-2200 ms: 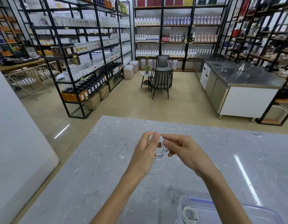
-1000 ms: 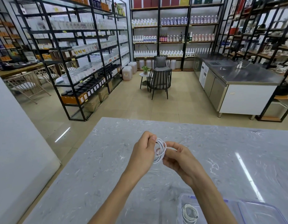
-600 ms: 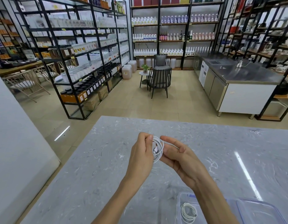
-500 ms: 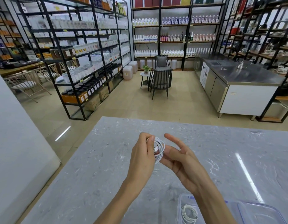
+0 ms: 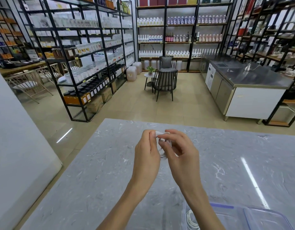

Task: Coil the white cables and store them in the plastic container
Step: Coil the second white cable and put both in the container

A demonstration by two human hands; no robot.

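Above the grey marble table [image 5: 97, 176], both my hands hold a small coil of white cable [image 5: 162, 153]. My left hand [image 5: 147, 154] pinches the coil's top with thumb and fingers. My right hand [image 5: 180, 151] curls its fingers around the loops and hides most of them; the cable is blurred. A clear plastic container [image 5: 226, 216] stands at the near right edge of the table, partly hidden by my right forearm. Another coiled white cable [image 5: 190, 219] lies inside it.
A clear lid [image 5: 267, 219] rests at the container's right side. Beyond the table is tiled floor, black shelving racks [image 5: 87, 52] with bottles and jars, a dark chair [image 5: 165, 82], and a steel counter [image 5: 246, 80]. A white wall panel [image 5: 16, 138] stands at the left.
My right hand's fingers, spread out half a second ago, have closed around the coil. Both hands have stayed at about the same spot over the table.
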